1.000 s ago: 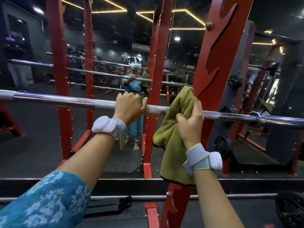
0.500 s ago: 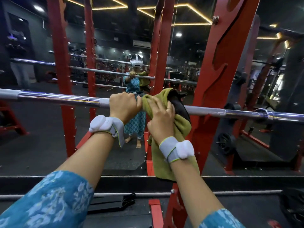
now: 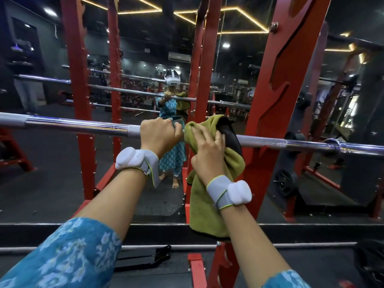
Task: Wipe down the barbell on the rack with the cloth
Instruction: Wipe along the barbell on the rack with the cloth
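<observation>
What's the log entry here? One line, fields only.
left hand grips barbell | right hand holds green cloth over barbell, next to left hand | red rack upright behind cloth | phase: wiping

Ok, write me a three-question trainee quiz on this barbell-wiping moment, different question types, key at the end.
1. True or false: the left hand grips the bare barbell.
2. Which hand holds the green cloth on the bar? A) right hand B) left hand C) neither
3. Fill in: the rack upright just behind the cloth is coloured ____.

Key: 1 true; 2 A; 3 red.
</observation>
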Demonstrator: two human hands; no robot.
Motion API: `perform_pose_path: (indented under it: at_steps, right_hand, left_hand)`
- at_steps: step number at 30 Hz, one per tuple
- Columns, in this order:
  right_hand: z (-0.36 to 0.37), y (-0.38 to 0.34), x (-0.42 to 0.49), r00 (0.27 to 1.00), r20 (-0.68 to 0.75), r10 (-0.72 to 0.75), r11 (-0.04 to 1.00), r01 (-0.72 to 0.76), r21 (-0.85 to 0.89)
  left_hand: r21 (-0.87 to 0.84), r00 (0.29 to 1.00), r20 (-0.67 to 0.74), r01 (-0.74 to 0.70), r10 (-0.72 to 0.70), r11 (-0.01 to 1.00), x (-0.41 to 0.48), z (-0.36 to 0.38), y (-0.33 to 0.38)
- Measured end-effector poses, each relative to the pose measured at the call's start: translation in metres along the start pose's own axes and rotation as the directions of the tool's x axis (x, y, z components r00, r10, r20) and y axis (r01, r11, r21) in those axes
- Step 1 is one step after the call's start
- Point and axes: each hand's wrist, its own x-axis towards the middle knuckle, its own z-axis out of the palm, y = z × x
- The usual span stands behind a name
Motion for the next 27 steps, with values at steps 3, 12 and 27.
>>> perform_pose_path:
  at_steps: [3,12,27]
  right_hand:
    - [0.005,0.017,-0.011,0.994,-0.091,-0.055,0.996,0.061,0.058]
    - [-0.018,0.012,0.021,0.977,0.058,0.206,0.976,-0.2,-0.085]
    - [-0.015,0.018,0.011,0.986,0.08,0.147,0.988,-0.15,0.031]
  left_hand:
    - [0.009,1.0,0.004,-0.01,0.01,1.0,-0.001,-0.001,0.001]
    - [0.026,0.999,0.038,0.007,-0.008,1.0,0.0,-0.001,0.002]
    - [-0.066,0.999,-0.036,0.008,-0.01,0.998,-0.002,0.005,-0.002]
